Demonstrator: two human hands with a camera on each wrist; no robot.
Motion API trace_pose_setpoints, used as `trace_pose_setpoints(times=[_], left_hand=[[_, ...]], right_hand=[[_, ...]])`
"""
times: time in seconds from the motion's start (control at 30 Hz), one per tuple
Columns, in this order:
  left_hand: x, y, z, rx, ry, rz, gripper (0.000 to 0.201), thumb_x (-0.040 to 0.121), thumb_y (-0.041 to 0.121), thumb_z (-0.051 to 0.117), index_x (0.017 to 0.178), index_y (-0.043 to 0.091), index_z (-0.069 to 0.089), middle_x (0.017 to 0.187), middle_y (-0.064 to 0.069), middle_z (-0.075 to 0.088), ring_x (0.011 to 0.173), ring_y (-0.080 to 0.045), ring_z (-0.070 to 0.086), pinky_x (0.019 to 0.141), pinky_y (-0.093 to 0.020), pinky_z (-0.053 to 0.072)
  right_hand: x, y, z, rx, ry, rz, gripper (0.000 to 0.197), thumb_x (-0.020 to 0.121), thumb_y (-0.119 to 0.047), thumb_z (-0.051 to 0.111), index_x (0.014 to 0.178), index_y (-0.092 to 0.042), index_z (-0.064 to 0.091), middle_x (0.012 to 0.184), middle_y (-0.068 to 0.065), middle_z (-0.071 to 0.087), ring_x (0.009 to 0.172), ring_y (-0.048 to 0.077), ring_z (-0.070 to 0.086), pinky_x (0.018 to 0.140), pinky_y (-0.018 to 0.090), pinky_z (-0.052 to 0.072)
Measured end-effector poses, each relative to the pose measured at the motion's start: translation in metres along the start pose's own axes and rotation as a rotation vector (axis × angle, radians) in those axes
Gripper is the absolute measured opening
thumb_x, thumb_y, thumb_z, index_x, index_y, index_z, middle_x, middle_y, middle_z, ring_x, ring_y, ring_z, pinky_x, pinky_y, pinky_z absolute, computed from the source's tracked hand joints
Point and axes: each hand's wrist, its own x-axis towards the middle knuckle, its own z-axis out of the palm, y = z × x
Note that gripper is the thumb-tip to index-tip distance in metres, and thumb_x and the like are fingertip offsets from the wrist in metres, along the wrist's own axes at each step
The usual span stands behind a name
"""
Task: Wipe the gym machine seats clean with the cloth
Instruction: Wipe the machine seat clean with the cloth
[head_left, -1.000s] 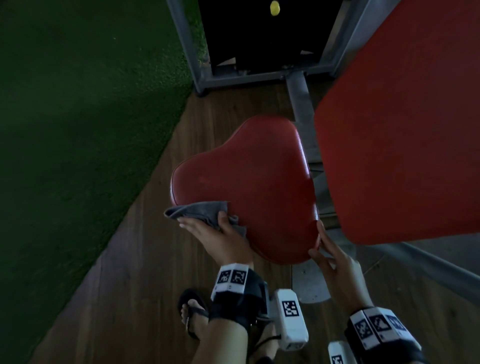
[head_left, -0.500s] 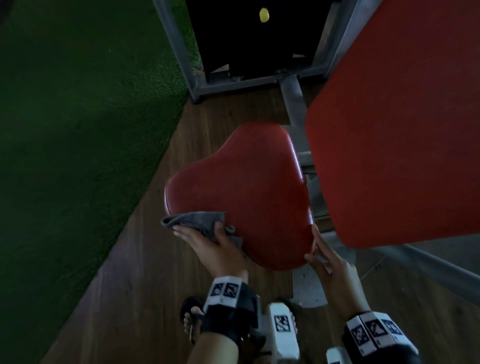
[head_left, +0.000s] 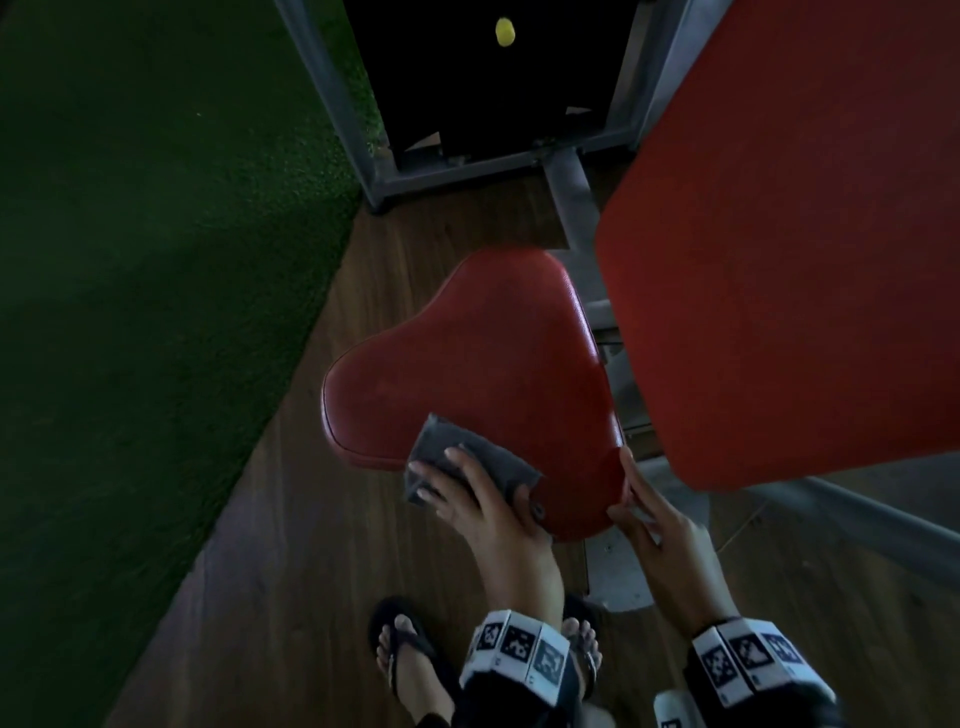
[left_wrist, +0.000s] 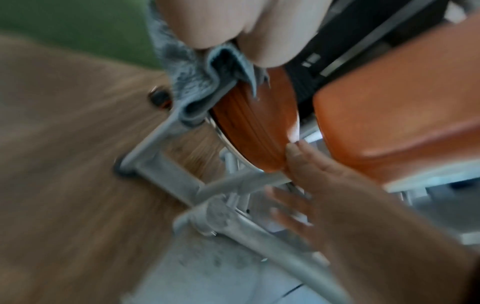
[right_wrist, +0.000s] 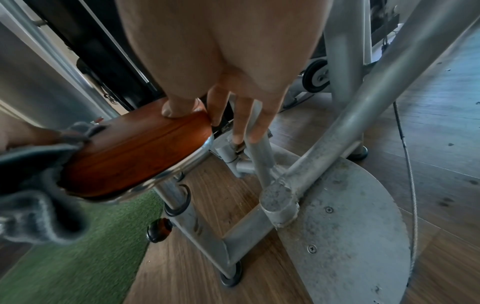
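The left hand (head_left: 483, 512) presses a folded grey terry cloth (head_left: 470, 460) flat against the near edge of the red padded heart-shaped seat (head_left: 467, 364), fingers spread straight over the fabric and the thumb lying along the cloth's right side. Part of the cloth hangs over the seat's rim — the left wrist view, though blurred, shows it draped down the side of the padding (left_wrist: 192, 86). The right hand (head_left: 657, 525) rests at the seat's near right corner, fingers straight and relaxed; in the right wrist view its thumb (right_wrist: 179, 109) sits on top of the padding while a fingertip touches the seat's edge and the other fingers hang loose in front of the grey metal frame (right_wrist: 259, 160). It grips nothing.

A large red padded backrest (head_left: 779, 260) stands just to the right of the seat, tilted. Beneath the seat the frame meets a rounded grey metal base plate (right_wrist: 350, 226) screwed to the brown wooden floor (head_left: 285, 545). Dark green artificial turf (head_left: 156, 260) covers the ground to the left. The person's feet in black flip-flops (head_left: 405, 654) stand on the floor — just below the hands in the head view.
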Motion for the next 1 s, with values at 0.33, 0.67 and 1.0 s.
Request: trace_pose_setpoints(times=[0.33,0.67,1.0], left_hand=[[0.055,0.015,-0.019,0.686,-0.303,0.4,0.074,0.101,0.046,0.027,0.154,0.005,-0.005,0.159,-0.015,-0.026,0.139,-0.043,-0.035,0.113,-0.049,-0.023],[0.12,0.038,-0.084,0.461,-0.803,0.855,0.059,0.098,0.045,0.042,0.153,0.028,0.025,0.163,0.008,0.01,0.151,-0.017,0.003,0.123,-0.039,0.01],[0.185,-0.015,-0.181,0.469,-0.376,0.353,0.054,0.089,0.032,0.065,0.139,0.024,0.048,0.145,-0.008,0.041,0.125,-0.033,0.05,0.099,-0.048,0.046]], right_hand=[[-0.007,-0.01,0.01,-0.001,0.053,0.067,0.063,0.098,-0.022,0.051,0.145,-0.051,0.02,0.111,-0.025,0.057,0.076,-0.026,0.052,0.066,-0.002,0.039],[-0.022,-0.046,0.026,0.046,0.336,-0.027,0.058,0.097,-0.009,0.047,0.131,-0.055,0.038,0.128,-0.02,0.052,0.118,0.0,0.051,0.097,0.031,0.048],[0.039,-0.129,0.085,-0.441,0.221,-0.24,0.058,0.098,-0.053,0.026,0.151,-0.031,0.021,0.161,0.001,0.013,0.149,0.024,0.006,0.118,0.049,0.018]])
